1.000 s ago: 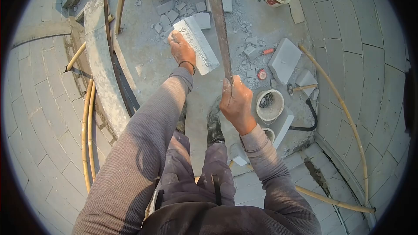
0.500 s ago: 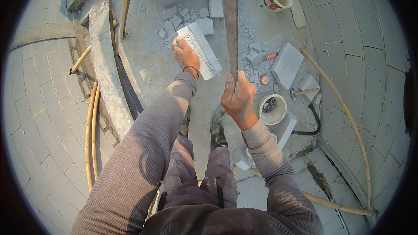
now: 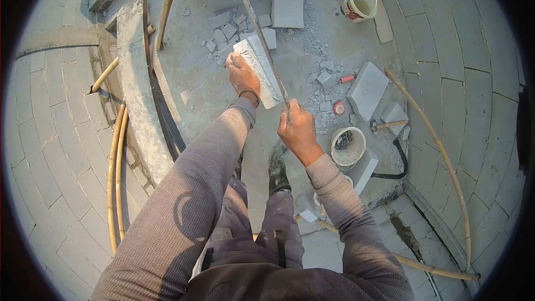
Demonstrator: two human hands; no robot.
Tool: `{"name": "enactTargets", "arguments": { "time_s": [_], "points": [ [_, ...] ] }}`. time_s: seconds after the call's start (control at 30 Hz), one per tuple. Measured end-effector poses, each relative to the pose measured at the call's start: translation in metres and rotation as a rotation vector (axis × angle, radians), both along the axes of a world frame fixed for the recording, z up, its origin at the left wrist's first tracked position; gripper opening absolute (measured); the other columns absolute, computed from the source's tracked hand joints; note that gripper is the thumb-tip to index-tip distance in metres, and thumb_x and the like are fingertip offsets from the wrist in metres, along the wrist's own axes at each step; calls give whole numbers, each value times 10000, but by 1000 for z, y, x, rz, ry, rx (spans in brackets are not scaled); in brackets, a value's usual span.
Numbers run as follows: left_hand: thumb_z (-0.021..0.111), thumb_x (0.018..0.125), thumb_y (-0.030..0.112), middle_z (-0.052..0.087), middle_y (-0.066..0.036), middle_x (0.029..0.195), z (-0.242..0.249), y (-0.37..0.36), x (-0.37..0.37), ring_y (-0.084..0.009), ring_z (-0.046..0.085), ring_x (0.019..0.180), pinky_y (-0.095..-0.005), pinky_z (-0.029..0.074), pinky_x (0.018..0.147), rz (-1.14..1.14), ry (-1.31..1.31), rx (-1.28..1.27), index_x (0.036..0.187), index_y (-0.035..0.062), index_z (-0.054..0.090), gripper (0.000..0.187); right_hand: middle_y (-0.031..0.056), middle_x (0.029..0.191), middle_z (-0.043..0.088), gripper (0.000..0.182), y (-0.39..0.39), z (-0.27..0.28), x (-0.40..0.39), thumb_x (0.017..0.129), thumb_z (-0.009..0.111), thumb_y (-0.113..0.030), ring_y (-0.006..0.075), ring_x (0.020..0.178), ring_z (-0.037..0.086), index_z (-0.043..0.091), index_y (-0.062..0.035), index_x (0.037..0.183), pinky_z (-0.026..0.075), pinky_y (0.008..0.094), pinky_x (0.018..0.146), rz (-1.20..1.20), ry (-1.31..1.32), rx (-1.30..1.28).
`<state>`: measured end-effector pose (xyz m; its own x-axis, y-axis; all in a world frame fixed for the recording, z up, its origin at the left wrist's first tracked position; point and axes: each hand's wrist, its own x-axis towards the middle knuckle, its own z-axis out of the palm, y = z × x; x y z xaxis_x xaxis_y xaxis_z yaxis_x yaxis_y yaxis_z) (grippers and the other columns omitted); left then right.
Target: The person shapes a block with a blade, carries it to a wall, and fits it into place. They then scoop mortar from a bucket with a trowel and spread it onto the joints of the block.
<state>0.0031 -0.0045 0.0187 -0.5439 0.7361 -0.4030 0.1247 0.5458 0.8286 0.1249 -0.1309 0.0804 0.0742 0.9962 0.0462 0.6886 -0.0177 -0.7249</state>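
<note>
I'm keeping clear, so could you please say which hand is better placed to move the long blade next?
Probably the right hand: it grips the long blade at one end, while the left hand holds the pale block.

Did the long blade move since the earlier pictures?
Yes, the long blade moved leftward in the view: earlier it partly covered the square pale block; now it stands left of that block.

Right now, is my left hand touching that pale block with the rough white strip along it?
Touching. The head view shows fingers of the left hand lapping over the left edge of the pale block, with no gap between.
</note>
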Motion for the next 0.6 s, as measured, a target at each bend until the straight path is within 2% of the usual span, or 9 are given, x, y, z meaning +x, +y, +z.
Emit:
{"name": "enactTargets", "arguments": {
  "time_s": [0.03,0.1,0.17,0.23,0.3,0.43,0.5,0.57,0.6],
  "points": [
    [345,1104,475,631,-274,1313,-3,-1,-2,-388,657,1170,-434,505,1015,-16,14,-22,1453,-10,461,608,250,672,605,96,-5,-10,3,934,626,-24,476,616,635,561,39,901,491,528,561,1,-7,9],
    [348,1104,474,631,-275,1309,-11,5,-2,-389,660,1164,-436,511,1008,-29,27,-35,1453,-7,462,605,269,735,619,99,-4,-14,4,938,622,-18,470,640,643,555,48,906,480,534,555,128,-124,-383],
    [341,1105,473,632,-279,1307,-21,2,-3,-388,664,1163,-439,528,992,-36,102,-27,1466,8,449,599,278,750,628,107,3,-7,4,940,624,-30,471,655,649,559,49,911,481,534,556,108,-60,-346],
    [339,1105,471,634,-279,1308,-16,3,-1,-387,663,1172,-435,530,996,-32,32,-28,1470,15,448,594,287,765,637,115,12,21,6,941,627,-42,471,671,655,563,50,915,482,535,558,80,-2,-314],
    [337,1106,469,635,-279,1309,-13,-1,-3,-386,663,1180,-431,532,1000,-19,-30,-32,1474,22,446,589,291,739,644,123,14,44,2,944,633,-66,474,686,662,573,37,913,478,536,561,-48,142,33],
    [324,1112,466,649,-252,1298,-24,2,-7,-376,667,1171,-422,530,1003,-15,-99,-19,1474,21,446,586,296,726,645,150,-11,13,7,967,617,-108,474,680,657,577,23,907,477,525,565,-89,95,70],
    [320,1114,467,653,-242,1291,-25,1,-4,-372,672,1158,-422,531,1000,-15,-120,-39,1476,21,443,587,293,804,669,188,-25,-20,12,921,623,-146,482,715,668,607,39,943,514,533,626,123,-105,-432],
    [311,1117,475,667,-231,1265,-16,-1,-2,-363,683,1128,-425,542,979,-39,87,-3,1472,18,452,595,293,816,676,193,-27,-29,19,955,598,-155,502,721,658,615,37,942,510,545,637,120,-77,-447],
    [311,1117,475,667,-231,1265,-16,2,-2,-363,683,1128,-425,542,979,-43,93,-2,1472,18,452,595,264,754,669,225,-23,-27,19,989,596,-184,447,653,656,622,37,964,511,485,590,109,3,-423]
  ]
}}
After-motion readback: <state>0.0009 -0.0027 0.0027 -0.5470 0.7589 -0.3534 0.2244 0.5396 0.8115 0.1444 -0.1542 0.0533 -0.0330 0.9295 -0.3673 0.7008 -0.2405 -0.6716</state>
